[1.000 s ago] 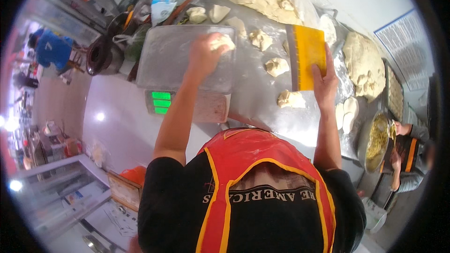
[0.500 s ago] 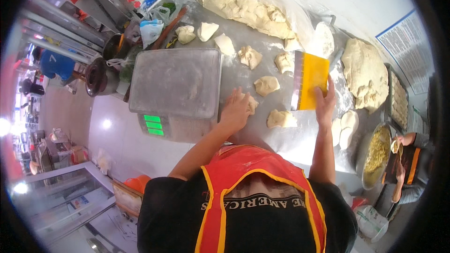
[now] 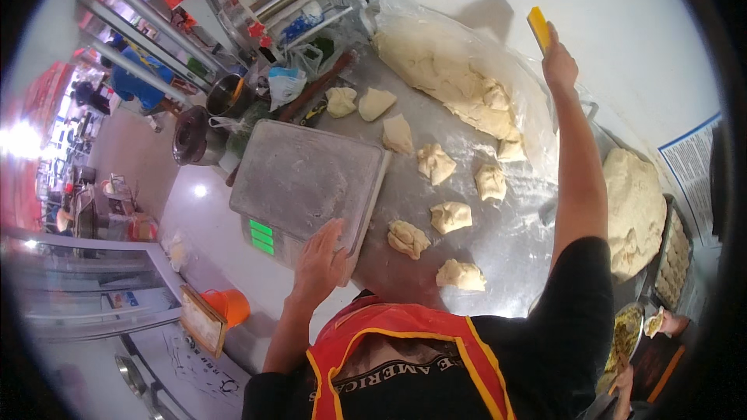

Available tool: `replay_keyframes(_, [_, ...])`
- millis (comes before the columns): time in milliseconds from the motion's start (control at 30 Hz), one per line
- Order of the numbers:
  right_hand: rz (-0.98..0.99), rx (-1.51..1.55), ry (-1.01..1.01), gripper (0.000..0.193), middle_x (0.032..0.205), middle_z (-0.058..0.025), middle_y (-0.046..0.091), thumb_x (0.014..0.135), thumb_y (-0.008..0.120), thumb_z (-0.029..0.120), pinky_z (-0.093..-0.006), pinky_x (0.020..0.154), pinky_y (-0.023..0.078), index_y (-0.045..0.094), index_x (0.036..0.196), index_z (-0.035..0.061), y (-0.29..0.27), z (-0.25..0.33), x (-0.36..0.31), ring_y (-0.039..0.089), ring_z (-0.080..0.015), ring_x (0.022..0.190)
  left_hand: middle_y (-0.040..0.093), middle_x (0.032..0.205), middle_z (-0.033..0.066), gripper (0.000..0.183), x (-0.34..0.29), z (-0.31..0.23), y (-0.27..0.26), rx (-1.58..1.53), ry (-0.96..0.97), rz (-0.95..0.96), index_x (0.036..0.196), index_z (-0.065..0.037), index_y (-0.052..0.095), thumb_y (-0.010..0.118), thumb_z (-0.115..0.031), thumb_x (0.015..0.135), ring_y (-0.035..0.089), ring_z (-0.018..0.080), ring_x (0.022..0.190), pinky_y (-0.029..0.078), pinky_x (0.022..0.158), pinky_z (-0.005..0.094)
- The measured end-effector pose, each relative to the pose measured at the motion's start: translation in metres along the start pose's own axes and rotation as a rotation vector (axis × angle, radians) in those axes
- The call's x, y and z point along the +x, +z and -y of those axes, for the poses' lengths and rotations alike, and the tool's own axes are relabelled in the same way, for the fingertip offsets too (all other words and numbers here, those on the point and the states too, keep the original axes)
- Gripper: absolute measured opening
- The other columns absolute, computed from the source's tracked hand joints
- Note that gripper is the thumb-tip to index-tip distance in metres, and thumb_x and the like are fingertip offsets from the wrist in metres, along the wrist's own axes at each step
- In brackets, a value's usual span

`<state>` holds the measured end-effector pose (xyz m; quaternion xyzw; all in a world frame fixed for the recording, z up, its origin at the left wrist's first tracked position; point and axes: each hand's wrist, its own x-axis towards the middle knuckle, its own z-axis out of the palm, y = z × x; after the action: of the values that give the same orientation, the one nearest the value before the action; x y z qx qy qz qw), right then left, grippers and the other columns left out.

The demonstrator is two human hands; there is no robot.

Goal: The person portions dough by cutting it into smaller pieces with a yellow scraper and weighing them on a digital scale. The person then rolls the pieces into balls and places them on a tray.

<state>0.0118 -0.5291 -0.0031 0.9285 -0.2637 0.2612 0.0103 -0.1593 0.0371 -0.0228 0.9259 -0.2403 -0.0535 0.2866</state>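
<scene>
My right hand (image 3: 562, 67) grips a yellow dough scraper (image 3: 538, 28), held up at the far side near the white wall, above the table. The scraper shows nearly edge-on. My left hand (image 3: 319, 263) holds nothing; its fingers lie stretched out at the near right corner of the scale (image 3: 307, 175), whose grey pan carries a dusting of flour. To the right of the scale, several cut dough pieces (image 3: 451, 218) are spread over the metal table (image 3: 389, 202). The closest one to my left hand is a rumpled dough lump (image 3: 408, 239).
A long dough mass (image 3: 443, 78) lies under clear plastic at the back. Another dough mound (image 3: 634, 210) sits at the right, beside a tray of small pieces (image 3: 671, 260). Bags and a dark rod (image 3: 315, 85) lie behind the scale. At lower right, another person's hands work over a filling bowl (image 3: 626, 327).
My right hand has lifted the scraper off the table and swung it far and up. My left hand has left a dough piece and moved left to the scale. The view has tilted.
</scene>
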Motion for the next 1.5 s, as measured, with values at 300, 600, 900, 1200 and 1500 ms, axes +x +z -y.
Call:
replay_keyframes(300, [0.106, 0.201, -0.647, 0.061, 0.095, -0.0148, 0.065, 0.080, 0.046, 0.004, -0.0402, 0.061, 0.053, 0.039, 0.139, 0.0189, 0.011, 0.161, -0.074, 0.066, -0.0299, 0.077, 0.061, 0.095, 0.0142, 0.026, -0.041, 0.035, -0.023, 0.045, -0.460, -0.382, 0.107, -0.002, 0.056, 0.063, -0.014, 0.085, 0.060, 0.0284, 0.087, 0.047, 0.075, 0.0373])
replay_keyframes(600, [0.044, 0.471, -0.582, 0.063, 0.123, -0.0200, 0.053, 0.084, 0.053, 0.001, -0.0424, 0.096, 0.043, 0.034, 0.142, 0.0181, -0.006, 0.181, -0.138, 0.052, -0.0357, 0.113, 0.056, 0.066, 0.0033, 0.022, 0.007, 0.067, -0.050, -0.582, -0.520, -0.411, 0.084, -0.001, 0.059, 0.053, -0.021, 0.092, 0.055, 0.0126, 0.060, 0.045, 0.059, 0.0246])
replay_keyframes(900, [0.138, 0.627, -0.106, 0.052, 0.123, -0.0209, 0.055, 0.086, 0.052, -0.002, -0.0396, 0.090, 0.046, 0.040, 0.136, 0.0062, -0.092, 0.155, -0.309, 0.056, -0.0354, 0.109, 0.065, 0.095, 0.0086, 0.028, 0.091, 0.048, -0.022, -1.065, -0.252, 0.149, 0.103, -0.003, 0.060, 0.052, -0.028, 0.094, 0.061, 0.0163, 0.080, 0.049, 0.073, 0.0292])
replay_keyframes(1200, [0.149, 0.500, 0.518, 0.047, 0.112, -0.0210, 0.061, 0.088, 0.051, -0.002, -0.0354, 0.081, 0.052, 0.043, 0.134, 0.0034, -0.152, 0.114, -0.479, 0.063, -0.0276, 0.097, 0.059, 0.109, 0.0185, 0.036, 0.047, 0.016, 0.142, 0.324, 0.615, 0.242, 0.112, 0.002, 0.052, 0.058, -0.021, 0.085, 0.061, 0.0319, 0.093, 0.052, 0.074, 0.0389])
replay_keyframes(1500, [0.221, 0.674, 0.436, 0.046, 0.117, -0.0189, 0.059, 0.090, 0.050, 0.002, -0.0347, 0.086, 0.050, 0.042, 0.136, 0.0059, -0.154, 0.119, -0.461, 0.063, -0.0257, 0.101, 0.064, 0.104, 0.0176, 0.031, 0.083, -0.017, 0.104, 0.387, 0.457, 0.797, 0.110, -0.004, 0.058, 0.056, -0.026, 0.088, 0.064, 0.0297, 0.095, 0.052, 0.076, 0.0407])
